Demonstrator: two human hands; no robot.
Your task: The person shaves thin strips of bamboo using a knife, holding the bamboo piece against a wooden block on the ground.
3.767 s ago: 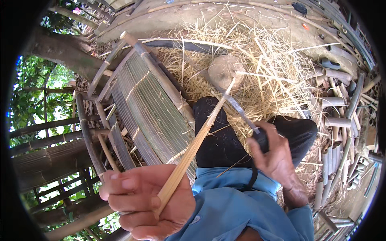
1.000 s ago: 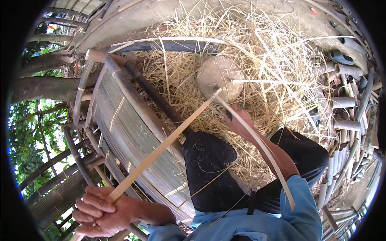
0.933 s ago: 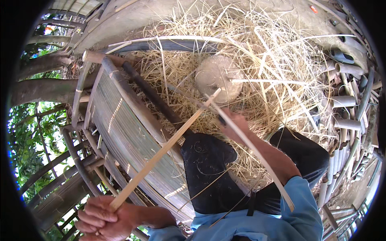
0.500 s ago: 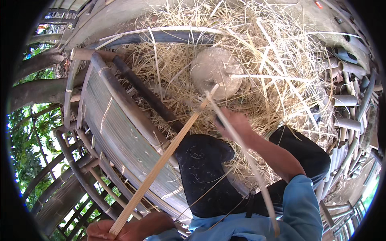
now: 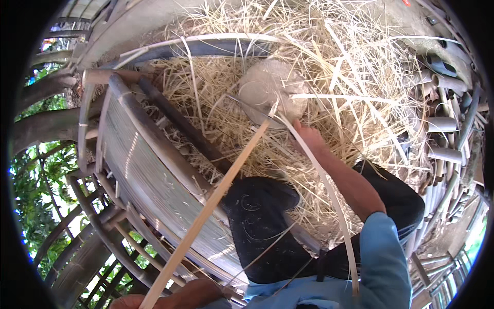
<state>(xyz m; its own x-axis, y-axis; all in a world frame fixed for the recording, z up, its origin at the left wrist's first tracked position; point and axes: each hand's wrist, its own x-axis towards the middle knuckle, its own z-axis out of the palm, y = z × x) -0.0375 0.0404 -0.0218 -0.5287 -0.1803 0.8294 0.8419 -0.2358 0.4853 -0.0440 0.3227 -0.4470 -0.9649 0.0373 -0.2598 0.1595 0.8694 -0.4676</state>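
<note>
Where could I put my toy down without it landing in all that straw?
The flat slatted bench beside the dark knee is bare. The round stone top is partly free too. Everywhere around the right hand is crowded with straw, and pipes fill the right edge.

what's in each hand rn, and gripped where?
Left hand: the bamboo strip, by its near end. Right hand: at the strip's split far end; grip unclear.

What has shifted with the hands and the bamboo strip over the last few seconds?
The right hand pushed forward toward the round block, peeling a thin sliver off the bamboo strip. The left hand drew back to the lower edge. The woven mat stayed put.
</note>
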